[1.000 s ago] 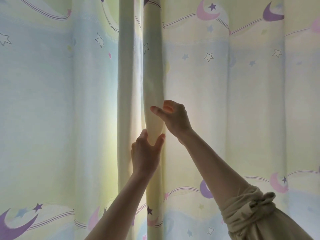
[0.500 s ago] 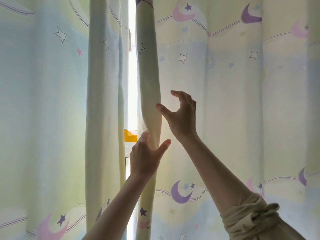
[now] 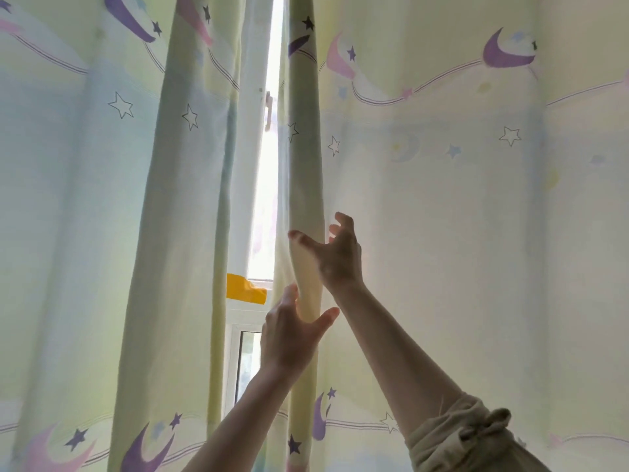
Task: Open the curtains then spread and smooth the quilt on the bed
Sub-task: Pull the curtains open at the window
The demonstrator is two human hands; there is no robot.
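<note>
Right hand [image 3: 335,255], mid-frame, and left hand [image 3: 292,332] below it both cup the right curtain's [image 3: 425,233] edge, fingers spread, unclamped. Curtain-opening step; next, sweep it rightward.

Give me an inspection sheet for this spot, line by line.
Surface: nothing seen; no bed or quilt in view.
Job's things: left curtain and right curtain parted by a narrow bright gap; window frame shows through it.
Clutter: yellow object on the sill, kind unclear.
Grippers: left hand open at the right curtain's edge fold; right hand open, fingers spread, just above on the same fold.
Cables: nothing seen.
Surroundings: daylight behind fabric; rolled sleeve on right arm.
</note>
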